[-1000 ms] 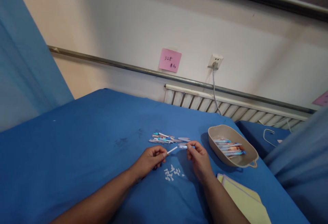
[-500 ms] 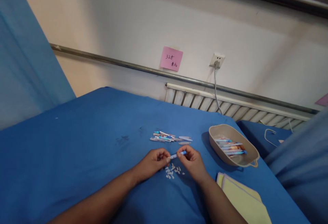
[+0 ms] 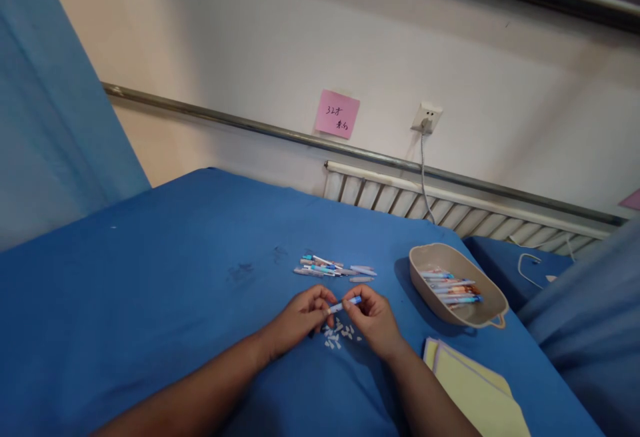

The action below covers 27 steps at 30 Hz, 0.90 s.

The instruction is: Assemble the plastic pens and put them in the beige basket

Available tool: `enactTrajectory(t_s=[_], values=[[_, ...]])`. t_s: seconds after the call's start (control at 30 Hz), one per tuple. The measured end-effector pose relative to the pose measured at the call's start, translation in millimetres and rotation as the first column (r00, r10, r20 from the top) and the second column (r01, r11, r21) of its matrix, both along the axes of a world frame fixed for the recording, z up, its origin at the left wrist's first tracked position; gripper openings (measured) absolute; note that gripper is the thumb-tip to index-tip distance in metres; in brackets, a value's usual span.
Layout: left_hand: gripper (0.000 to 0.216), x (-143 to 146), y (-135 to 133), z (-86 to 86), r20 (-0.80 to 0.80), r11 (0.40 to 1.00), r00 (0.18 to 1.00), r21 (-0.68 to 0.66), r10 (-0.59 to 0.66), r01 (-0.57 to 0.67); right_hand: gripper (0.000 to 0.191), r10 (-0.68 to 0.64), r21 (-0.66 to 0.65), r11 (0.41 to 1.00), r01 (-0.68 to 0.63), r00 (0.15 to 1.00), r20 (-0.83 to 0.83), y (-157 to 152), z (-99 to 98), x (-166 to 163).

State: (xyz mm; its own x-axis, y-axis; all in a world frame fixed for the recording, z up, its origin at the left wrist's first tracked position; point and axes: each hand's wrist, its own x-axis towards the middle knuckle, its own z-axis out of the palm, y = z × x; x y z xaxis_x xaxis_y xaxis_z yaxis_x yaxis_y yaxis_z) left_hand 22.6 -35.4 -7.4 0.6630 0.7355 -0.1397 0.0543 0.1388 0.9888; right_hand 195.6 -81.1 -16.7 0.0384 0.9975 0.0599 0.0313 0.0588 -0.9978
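Observation:
Between my two hands is a blue and white pen (image 3: 345, 304), tilted up slightly to the right. My left hand (image 3: 306, 312) is closed on its left end, thumb and fingers pinching. My right hand (image 3: 373, 320) pinches the pen near its blue right end. Just below the hands lie several small white pointed pieces (image 3: 339, 337), loose on the blue cloth. Beyond the hands rests a pile of pens (image 3: 320, 267), with a few more pens (image 3: 362, 271) at its right side.
A beige basin (image 3: 493, 293) holding several pens stands to the right. Nearer me lie yellow sheets (image 3: 480, 390) with purple edging. Blue cloth (image 3: 150, 303) covers the table. Behind it are a radiator (image 3: 370, 190), a rail, a socket with a cable, and a pink note (image 3: 337, 114). Blue curtains hang at both sides.
The pen has shifted slightly left and is tilted a little more. My left fingers have spread a bit lower around its end. The other things stay in place.

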Motion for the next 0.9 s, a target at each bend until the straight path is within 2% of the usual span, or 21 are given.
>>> enactTrajectory(t_s=[0.2, 0.33, 0.5, 0.7, 0.9], values=[[0.025, 0.5, -3.2, 4.9, 0.013, 1.000, 1.000, 0.007, 0.028, -0.028, 0.029, 0.025, -0.008, 1.000, -0.025, 0.999, -0.046, -0.3, -1.0, -3.1], [0.023, 2.7, -4.8, 5.3, 0.026, 0.994, 0.996, -0.058, 0.091, -0.089, 0.031, 0.043, -0.012, 0.999, -0.044, 0.992, -0.120, -0.3, -1.2, -6.5], [0.032, 2.4, -5.0, 6.7, 0.078, 0.982, 0.987, -0.141, 0.140, -0.128, 0.029, -0.013, 0.005, 1.000, 0.014, 0.990, -0.138, 0.8, 1.8, -4.2], [0.042, -2.0, 0.5, 0.9, -0.158, 0.985, 0.987, -0.164, 0.032, -0.058, 0.024, -0.072, 0.018, 0.997, 0.076, 0.984, -0.165, 3.8, 1.7, 2.0], [0.041, -1.1, -0.6, -0.2, -0.077, 0.980, 0.988, -0.142, 0.131, -0.141, 0.026, -0.039, 0.010, 0.999, 0.043, 0.964, -0.263, 4.0, 0.3, -3.7]])
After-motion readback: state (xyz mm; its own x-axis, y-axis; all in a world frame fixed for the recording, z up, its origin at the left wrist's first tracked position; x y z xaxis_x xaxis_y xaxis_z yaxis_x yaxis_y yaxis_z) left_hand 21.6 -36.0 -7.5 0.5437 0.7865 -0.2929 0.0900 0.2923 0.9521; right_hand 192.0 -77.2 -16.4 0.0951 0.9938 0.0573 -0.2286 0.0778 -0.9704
